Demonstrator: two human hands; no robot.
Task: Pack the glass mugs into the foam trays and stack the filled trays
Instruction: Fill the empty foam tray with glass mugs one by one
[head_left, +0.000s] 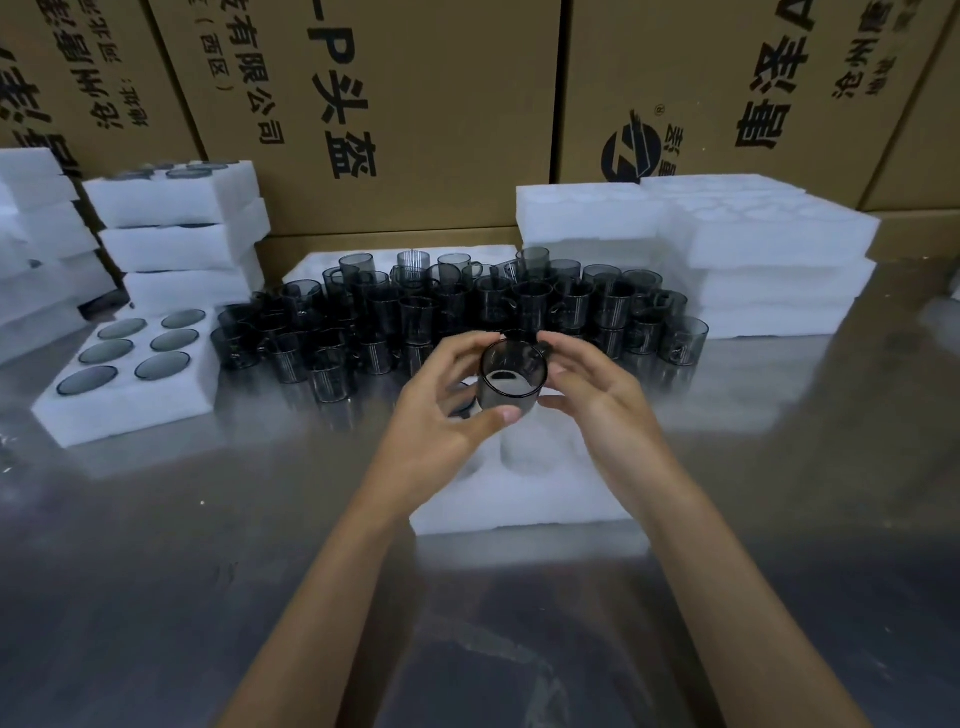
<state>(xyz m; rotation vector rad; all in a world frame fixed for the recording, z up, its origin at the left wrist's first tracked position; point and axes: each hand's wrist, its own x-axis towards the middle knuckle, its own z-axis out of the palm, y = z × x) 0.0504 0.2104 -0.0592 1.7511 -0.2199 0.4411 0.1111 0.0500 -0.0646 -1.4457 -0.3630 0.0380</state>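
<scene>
Mug (513, 375) held in both hands above the near tray (524, 499).

Left hand (441, 421) curls round the mug's left side, thumb pressed on its lower wall, fingers over the rim; right hand (597, 395) has its fingers loosely spread, tips touching the mug's right side by the handle. Beyond the near tray stands the mug cluster (457, 317), packed close together on the table (156, 571). Left of the near tray lies a filled tray (130, 405) with six mugs seated; behind it, a filled stack (182, 234). Right of the cluster, an empty stack (727, 249). Cartons (415, 104) stand behind everything.
</scene>
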